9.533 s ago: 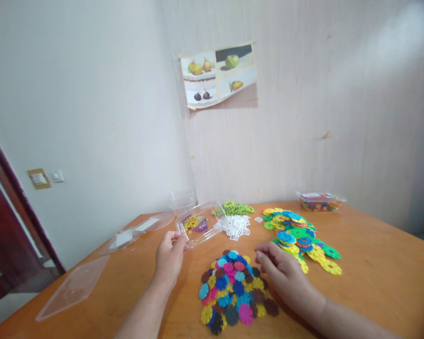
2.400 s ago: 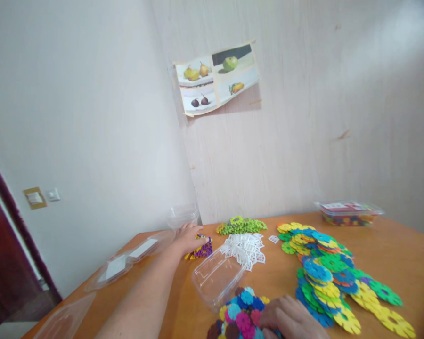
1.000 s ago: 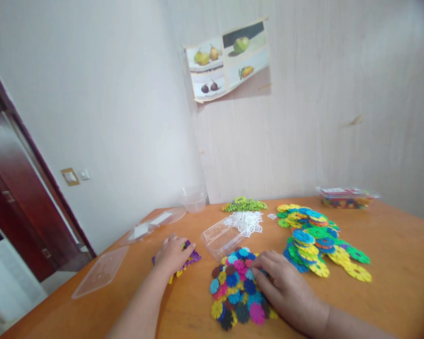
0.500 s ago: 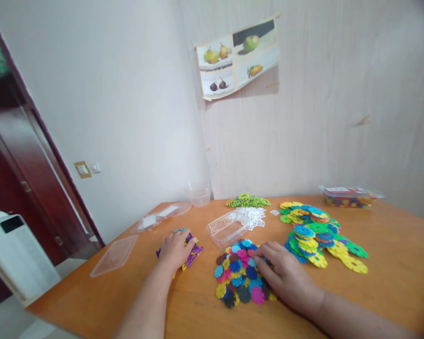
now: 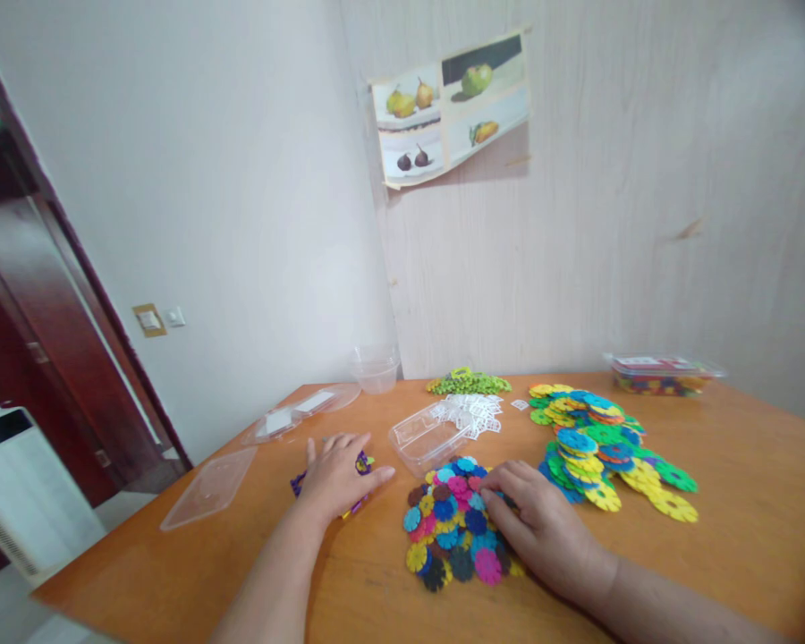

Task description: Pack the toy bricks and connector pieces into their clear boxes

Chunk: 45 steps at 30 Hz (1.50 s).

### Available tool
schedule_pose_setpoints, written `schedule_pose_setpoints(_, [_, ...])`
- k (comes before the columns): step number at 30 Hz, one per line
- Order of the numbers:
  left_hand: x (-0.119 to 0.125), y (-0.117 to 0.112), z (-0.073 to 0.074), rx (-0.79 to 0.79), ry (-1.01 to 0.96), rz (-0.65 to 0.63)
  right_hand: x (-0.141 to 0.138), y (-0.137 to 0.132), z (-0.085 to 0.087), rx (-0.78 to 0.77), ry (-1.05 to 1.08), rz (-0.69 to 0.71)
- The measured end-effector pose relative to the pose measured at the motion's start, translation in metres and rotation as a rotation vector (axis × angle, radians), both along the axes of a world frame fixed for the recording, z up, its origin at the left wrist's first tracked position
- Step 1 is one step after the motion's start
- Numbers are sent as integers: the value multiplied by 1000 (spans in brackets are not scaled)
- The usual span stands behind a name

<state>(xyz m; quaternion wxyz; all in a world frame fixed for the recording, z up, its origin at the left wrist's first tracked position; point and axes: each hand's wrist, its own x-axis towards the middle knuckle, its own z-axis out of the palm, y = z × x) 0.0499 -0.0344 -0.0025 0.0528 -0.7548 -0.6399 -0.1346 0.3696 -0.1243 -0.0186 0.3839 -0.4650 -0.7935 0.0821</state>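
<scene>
My left hand [image 5: 339, 470] lies flat with fingers spread on a small heap of purple and yellow pieces [image 5: 362, 463] on the wooden table [image 5: 744, 537]. My right hand [image 5: 540, 523] rests palm down, fingers loosely curved, on the right side of a pile of small multicoloured flower discs [image 5: 449, 528]. An empty clear plastic box [image 5: 426, 438] lies on its side just beyond that pile, between my hands.
Larger coloured discs [image 5: 604, 447] spread at the right. White lattice pieces [image 5: 473, 413] and green pieces [image 5: 470, 385] lie behind. A closed box of pieces [image 5: 661, 373] sits far right. Clear lids [image 5: 207, 487] [image 5: 301, 413] and a tub [image 5: 374, 368] stand at left, near the table edge.
My left hand put down the clear box, reached to the purple and yellow pieces, dragged them toward me, and has now spread flat on them. My right hand stays on the disc pile.
</scene>
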Motion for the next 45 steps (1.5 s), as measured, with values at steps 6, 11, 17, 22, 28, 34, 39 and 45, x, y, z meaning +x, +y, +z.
schedule_pose_setpoints(6, [-7, 4, -7, -38, 40, 10, -1, 1, -1, 9, 18, -10])
schedule_pose_setpoints(11, [2, 1, 2, 130, 19, -22, -3, 1, 0, 4, 37, -21])
schedule_pose_setpoints(17, [29, -5, 9, 231, 84, -288, -4, 1, 0, -17, 64, -32])
schedule_pose_setpoints(22, [35, -3, 4, 291, 103, -292, -4, 2, -2, -26, 72, -37])
schedule_pose_setpoints(28, [31, -2, 2, 366, 104, -315, -4, 4, -3, -41, 80, -30])
schedule_pose_setpoints(34, [45, -10, 11, 383, 149, -288, -5, 4, -3, -46, 89, -29])
schedule_pose_setpoints(39, [54, -3, 6, 397, 126, -250, -4, 4, -1, -40, 98, -26])
schedule_pose_setpoints(45, [55, 9, -5, 406, 16, -354, -3, 4, -1, -25, 97, -42])
